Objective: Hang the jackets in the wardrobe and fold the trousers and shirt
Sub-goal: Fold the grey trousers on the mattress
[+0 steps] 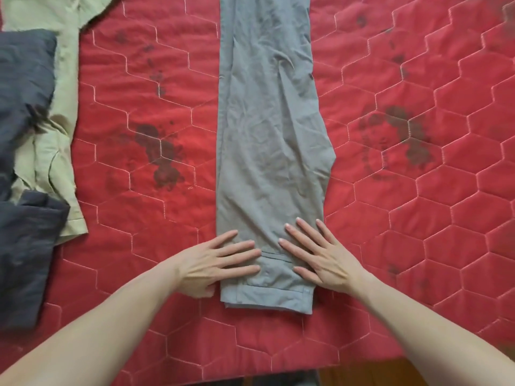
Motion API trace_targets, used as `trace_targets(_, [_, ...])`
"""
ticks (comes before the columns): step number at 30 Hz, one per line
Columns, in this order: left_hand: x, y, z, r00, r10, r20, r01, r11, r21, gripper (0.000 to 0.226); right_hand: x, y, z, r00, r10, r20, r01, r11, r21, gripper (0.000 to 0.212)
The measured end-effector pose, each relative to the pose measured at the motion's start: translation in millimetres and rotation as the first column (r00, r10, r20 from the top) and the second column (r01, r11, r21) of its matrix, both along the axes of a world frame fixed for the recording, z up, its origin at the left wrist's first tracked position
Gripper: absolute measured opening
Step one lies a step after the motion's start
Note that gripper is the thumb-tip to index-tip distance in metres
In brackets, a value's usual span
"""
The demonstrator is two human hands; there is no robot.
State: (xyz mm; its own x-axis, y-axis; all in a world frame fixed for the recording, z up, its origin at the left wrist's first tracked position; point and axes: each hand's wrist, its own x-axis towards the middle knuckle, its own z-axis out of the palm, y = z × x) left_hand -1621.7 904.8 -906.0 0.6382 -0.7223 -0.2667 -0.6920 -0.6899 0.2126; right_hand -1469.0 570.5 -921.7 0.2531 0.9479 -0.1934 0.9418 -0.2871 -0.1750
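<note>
— Red quilted bedspread (145,224) with hexagon stitching and dark blotches; what lies on it?

— Long grey trousers (267,129), doubled leg on leg, stretching away from the left hand (214,264) and right hand (324,259). Both press flat, fingers straight, just above the waistband.

— Left of them?

— A pale green shirt (55,151) under dark navy fabric (25,129).

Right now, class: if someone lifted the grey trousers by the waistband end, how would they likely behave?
The grey trousers would probably droop limply: the cloth is creased and lies flat on the red quilt. They look thin, so likely light. Both hands, left hand and right hand, press flat, suggesting the fabric shifts easily.
</note>
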Motion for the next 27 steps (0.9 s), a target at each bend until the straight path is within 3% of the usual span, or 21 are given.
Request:
trace_targets(5, [-2.9,-19.5,-0.5,0.986,0.101,0.132,-0.101,0.995,-0.005,0.094,5.1,-15.9,5.0,0.978,0.079,-0.193,-0.083,0.997,-0.010,0.092])
trace_targets(10, [-7.6,-13.4,2.7,0.965,0.261,0.017,-0.260,0.965,-0.047,0.088,21.0,-17.5,17.4,0.960,0.168,-0.226,-0.191,0.978,-0.084,0.114])
trace_targets(16, [-3.8,-9.7,14.4,0.918,0.337,-0.208,-0.369,0.918,-0.143,0.078,6.4,-8.4,24.5,0.998,0.042,-0.054,-0.040,0.999,0.029,0.076])
trace_targets(20, [-11.9,-17.1,28.0,0.894,0.372,-0.251,-0.405,0.910,-0.092,0.072,2.5,-6.7,33.7,0.985,-0.051,-0.164,0.068,0.993,0.095,0.059])
trace_targets(22, [-16.0,-19.0,35.9,0.880,0.388,-0.276,-0.437,0.888,-0.145,0.067,-1.5,-7.6,39.4,0.962,-0.097,-0.254,0.137,0.980,0.143,0.051])
trace_targets(24, [-21.9,-23.2,44.7,0.805,0.474,-0.357,-0.579,0.757,-0.303,0.060,-7.2,-10.8,45.6,0.918,-0.161,-0.361,0.239,0.953,0.184,0.042])
trace_targets(27, [-30.0,-36.5,58.1,0.581,0.645,-0.496,-0.812,0.416,-0.410,0.036,-14.8,-12.6,56.0,0.782,-0.326,-0.531,0.444,0.890,0.107,0.037])
